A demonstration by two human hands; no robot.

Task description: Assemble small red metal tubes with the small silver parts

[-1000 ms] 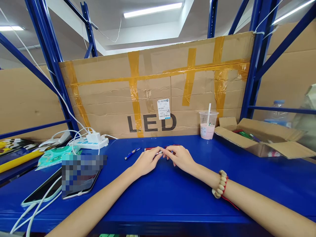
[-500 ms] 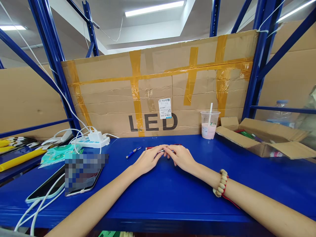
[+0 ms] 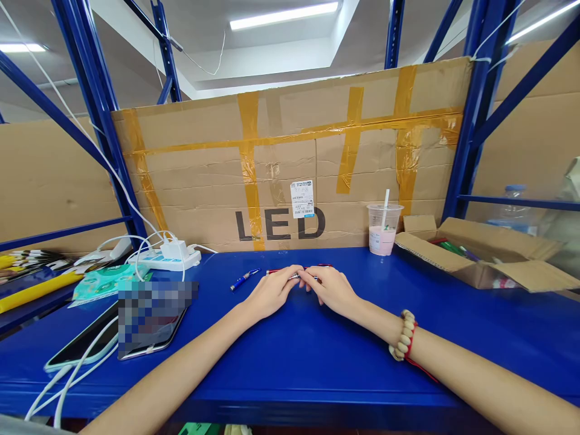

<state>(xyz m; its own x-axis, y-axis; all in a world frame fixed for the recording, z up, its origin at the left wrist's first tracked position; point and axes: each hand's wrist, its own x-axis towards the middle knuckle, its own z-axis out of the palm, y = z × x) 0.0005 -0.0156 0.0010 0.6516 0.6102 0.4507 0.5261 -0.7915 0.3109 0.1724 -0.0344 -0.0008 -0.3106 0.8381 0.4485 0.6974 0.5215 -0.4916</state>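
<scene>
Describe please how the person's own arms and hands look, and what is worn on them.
The left hand and right hand wear no gloves, and no sleeves show on the visible arms. Around the right wrist is a bracelet of large, pale, rounded beads. Beside it is a thin red cord with a loose tail.

A bracelet (image 3: 403,336) of rounded beige beads is circling the right wrist (image 3: 385,321). Just beside it, toward the elbow, a thin red cord (image 3: 412,340) is running, its loose end trailing below the bracelet. Both forearms (image 3: 194,355) are showing bare.
</scene>
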